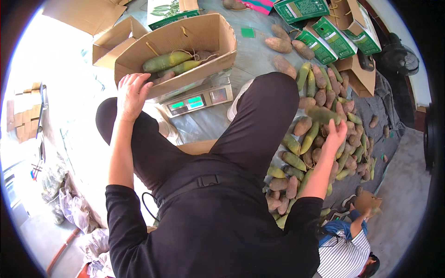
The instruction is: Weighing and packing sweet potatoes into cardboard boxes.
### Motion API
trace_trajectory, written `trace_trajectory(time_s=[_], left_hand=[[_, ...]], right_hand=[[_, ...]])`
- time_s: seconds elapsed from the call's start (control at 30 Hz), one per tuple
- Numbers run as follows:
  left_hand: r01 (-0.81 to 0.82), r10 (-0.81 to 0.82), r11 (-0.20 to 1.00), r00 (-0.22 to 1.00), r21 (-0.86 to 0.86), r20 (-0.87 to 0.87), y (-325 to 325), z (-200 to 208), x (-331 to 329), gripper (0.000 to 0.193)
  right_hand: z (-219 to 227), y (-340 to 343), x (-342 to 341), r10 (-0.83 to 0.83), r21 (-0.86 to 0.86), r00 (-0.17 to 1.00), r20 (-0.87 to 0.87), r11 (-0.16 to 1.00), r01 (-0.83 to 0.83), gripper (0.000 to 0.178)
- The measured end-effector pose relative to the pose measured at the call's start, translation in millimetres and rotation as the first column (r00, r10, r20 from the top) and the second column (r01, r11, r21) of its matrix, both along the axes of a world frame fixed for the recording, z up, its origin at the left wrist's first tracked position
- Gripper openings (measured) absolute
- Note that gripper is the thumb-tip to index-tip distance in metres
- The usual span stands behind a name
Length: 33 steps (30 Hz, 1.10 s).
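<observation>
Radishes [167, 60] lay in a carton [204, 74] on a scale [218, 96]; a vegetable heap [292, 161] spread to its right; boxes [338, 44] lay behind the heap; bags [76, 211] lay far left.

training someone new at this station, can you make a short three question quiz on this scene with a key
1. Short answer: what does the open carton with vegetables in it rest on?
2. True or false: the left hand holds a vegetable.
3. Fill in the blank: the right hand holds a long ____ vegetable.

Key:
1. A scale with lit displays.
2. False; it is at the carton's near edge.
3. Green.
</observation>
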<state>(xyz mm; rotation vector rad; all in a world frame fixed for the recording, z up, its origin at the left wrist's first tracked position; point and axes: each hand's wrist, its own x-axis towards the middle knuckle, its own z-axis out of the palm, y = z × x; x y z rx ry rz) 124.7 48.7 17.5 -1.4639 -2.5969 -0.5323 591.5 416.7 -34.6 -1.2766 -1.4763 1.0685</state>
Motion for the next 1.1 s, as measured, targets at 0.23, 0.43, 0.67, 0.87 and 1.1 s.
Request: trace_trajectory(time_s=[0.23, 0.43, 0.67, 0.87, 1.1], left_hand=[[0.011, -0.011, 1.000, 1.000, 0.027, -0.015, -1.3, 4.6, -0.7, 0.026], [0.017, -0.017, 0.998, 1.000, 0.056, 0.006, -0.2, 3.8, -1.2, 0.026], [-0.008, 0.006, 0.998, 1.000, 0.067, 0.029, -6.1, 4.6, -0.6, 0.026], [0.023, -0.025, 0.998, 0.999, 0.053, 0.030, 3.3, 8.9, 2.8, 0.024], [-0.006, 0.006, 1.000, 0.996, -0.006, 0.092, -9.3, 1.1, -3.8, 0.024]], right_hand=[[120.8, -4.2, -150.9, 0.307, 0.104, 0.851, -0.425, 0.951, -0.291, 0.040], [148.7, -37.0, -257.0, 0.513, 0.067, 0.721, -0.466, 0.833, -0.549, 0.043], [78.7, -18.8, -240.0, 0.548, 0.056, 0.834, -0.060, 0.836, -0.546, 0.032], [-68.3, -2.8, -86.4, 0.439, -0.205, 0.815, 0.377, 0.898, -0.388, 0.019], [-209.8, -140.5, 59.4, 0.659, -0.587, 0.311, 0.685, 0.752, -0.300, 0.021]])
